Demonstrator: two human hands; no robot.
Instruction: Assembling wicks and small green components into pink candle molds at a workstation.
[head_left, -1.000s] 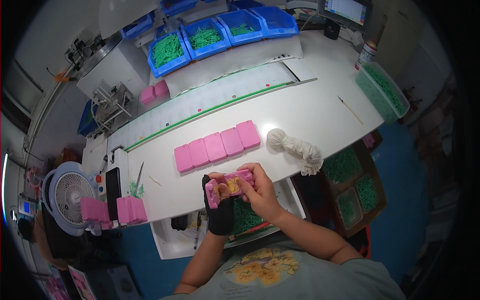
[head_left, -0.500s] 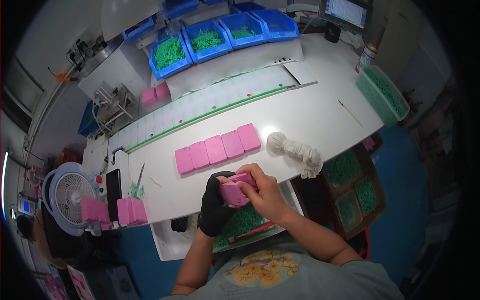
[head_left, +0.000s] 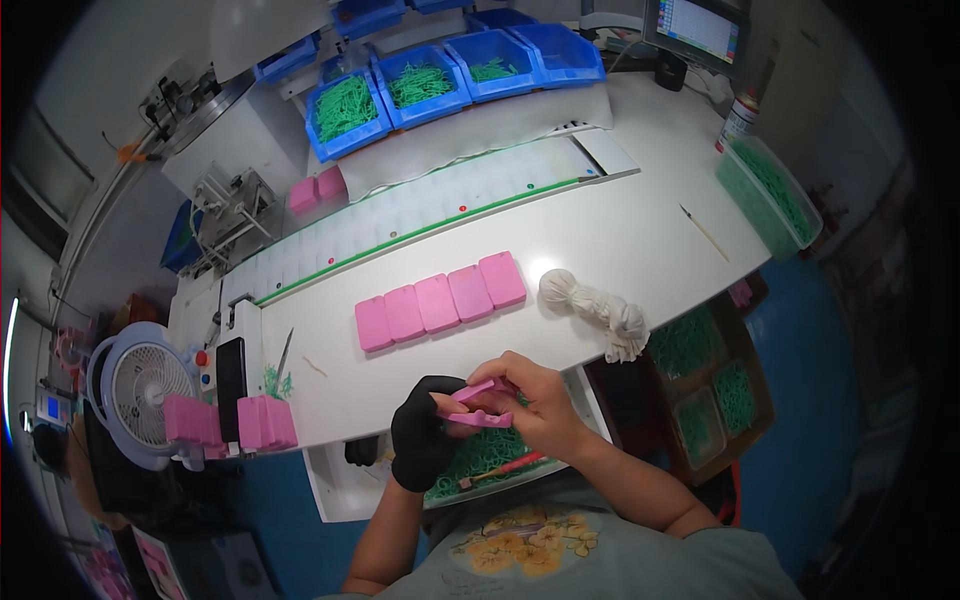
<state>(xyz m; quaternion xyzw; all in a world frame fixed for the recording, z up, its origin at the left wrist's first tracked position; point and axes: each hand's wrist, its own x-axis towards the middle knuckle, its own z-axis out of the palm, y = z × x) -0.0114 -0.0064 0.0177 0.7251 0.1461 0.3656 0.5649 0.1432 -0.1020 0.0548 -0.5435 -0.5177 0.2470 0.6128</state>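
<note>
A pink block in two halves (head_left: 482,419) is held between my hands, above the open drawer at the table's front edge. Its halves stand apart like a hinged shell. My left hand (head_left: 424,432), in a black glove with bare fingertips, closes on its left side. From the right, my bare right hand (head_left: 545,408) grips the upper half with thumb and fingers. A row of several pink blocks (head_left: 437,303) lies flat on the white table beyond my hands.
A bundled white cloth (head_left: 595,308) lies right of the row. The drawer (head_left: 330,490) holds green pieces and a red-handled tool (head_left: 515,465). Behind run a conveyor (head_left: 410,215) and blue bins (head_left: 420,85). Left are a fan (head_left: 150,385) and stacked pink blocks (head_left: 265,422).
The two pink halves have parted and tilted, now showing their edges with a gap between. Both hands have lowered slightly. The coloured dots along the conveyor have shifted left.
</note>
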